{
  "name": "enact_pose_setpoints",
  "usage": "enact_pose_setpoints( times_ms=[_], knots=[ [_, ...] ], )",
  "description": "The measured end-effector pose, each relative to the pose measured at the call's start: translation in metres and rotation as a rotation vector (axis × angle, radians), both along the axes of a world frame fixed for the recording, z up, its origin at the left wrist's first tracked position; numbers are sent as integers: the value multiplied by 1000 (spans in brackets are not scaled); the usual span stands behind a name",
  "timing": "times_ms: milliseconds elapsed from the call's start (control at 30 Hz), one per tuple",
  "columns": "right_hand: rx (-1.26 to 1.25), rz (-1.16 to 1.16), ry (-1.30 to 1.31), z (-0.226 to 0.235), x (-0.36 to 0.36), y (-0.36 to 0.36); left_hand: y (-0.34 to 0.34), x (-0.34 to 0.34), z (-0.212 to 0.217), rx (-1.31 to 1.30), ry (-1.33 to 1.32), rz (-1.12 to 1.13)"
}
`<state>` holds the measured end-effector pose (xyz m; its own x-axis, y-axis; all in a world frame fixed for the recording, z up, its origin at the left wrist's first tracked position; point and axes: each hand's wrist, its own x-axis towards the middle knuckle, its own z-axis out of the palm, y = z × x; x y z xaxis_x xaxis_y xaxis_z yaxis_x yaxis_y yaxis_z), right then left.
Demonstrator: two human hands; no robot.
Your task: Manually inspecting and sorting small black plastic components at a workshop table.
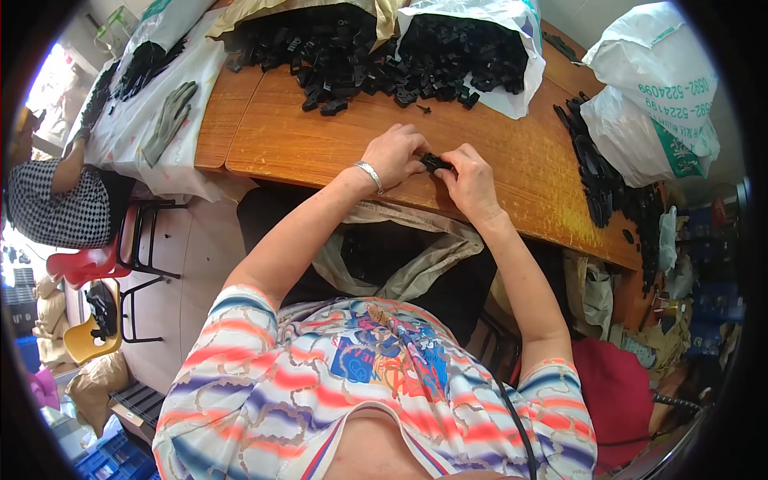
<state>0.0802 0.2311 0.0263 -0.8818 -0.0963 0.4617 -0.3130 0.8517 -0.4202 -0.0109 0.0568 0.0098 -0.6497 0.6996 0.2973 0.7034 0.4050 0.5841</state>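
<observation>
Just above the near edge of the wooden table (320, 132), my two hands meet on a small black plastic part (433, 162). My left hand (394, 158) pinches one end of it between thumb and fingers. From the other side, my right hand (469, 181) grips the opposite end. The fingers cover much of the part, so its exact shape is hard to make out. Beyond my hands, a heap of similar black plastic parts (328, 64) spills from an opened brown paper bag. More black parts (472, 64) lie in a white bag beside it.
Long black pieces (590, 172) lie along the table's right side, beside a white plastic bag (640, 128). An open sack (416, 268) hangs below the table edge. At left, another person (64, 200) sits by a sheet-covered table with a grey glove (170, 120).
</observation>
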Motion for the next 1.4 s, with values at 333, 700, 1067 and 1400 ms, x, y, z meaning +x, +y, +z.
enact_pose_setpoints(
  times_ms=[333, 700, 1067, 1400],
  knots=[
    [567, 31, 2, -13, 12, -19, -1, 4, 3, -53, -2, 26],
    [76, 188, -109, -23, 79, -71, -88, -29, 6, 71, 342, 431],
    [-21, 123, 87, 0, -17, -34, -60, -27, -8, 142, 199, 403],
    [237, -40, -143, 0, -135, -3, -31, -5, 0, 130, 159, 233]
  ],
)
